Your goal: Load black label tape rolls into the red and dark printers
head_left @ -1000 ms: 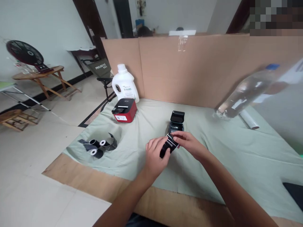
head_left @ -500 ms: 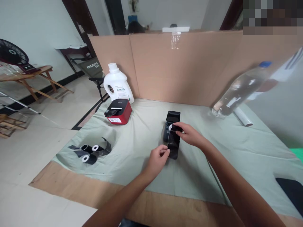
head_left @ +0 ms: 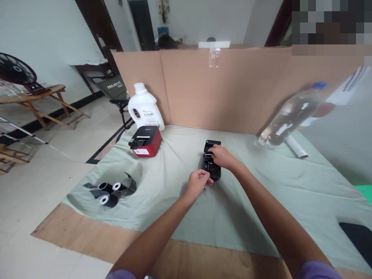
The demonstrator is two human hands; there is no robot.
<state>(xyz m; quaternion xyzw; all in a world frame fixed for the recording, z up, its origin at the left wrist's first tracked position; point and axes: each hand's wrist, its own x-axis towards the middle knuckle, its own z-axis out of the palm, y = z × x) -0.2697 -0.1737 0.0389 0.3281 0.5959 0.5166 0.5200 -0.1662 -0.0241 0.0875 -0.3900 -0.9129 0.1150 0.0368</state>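
A small black handheld printer (head_left: 205,166) lies on the cloth with its lid (head_left: 213,143) raised at the far end. Curled over the lid's lower part are the fingers of my right hand (head_left: 223,155); they hide much of the paper bay. A strip of shiny black film (head_left: 214,171) lies over the near part of the device. With thumb and fingers together, my left hand (head_left: 199,182) pinches the film at its near left edge. The black roll with the white core, seen earlier in my right fingers, cannot be made out clearly now.
On the left lie several black rolls (head_left: 109,199) with loose film ends. Behind them stand a red and black printer (head_left: 152,145) and a white jug (head_left: 147,110). A clear bottle (head_left: 286,116) leans against the cardboard wall (head_left: 232,89); a white tube (head_left: 296,146) lies beside it.
My right hand has moved from the roll up to the raised lid. My left hand has shifted slightly up and right, and less film hangs toward me.
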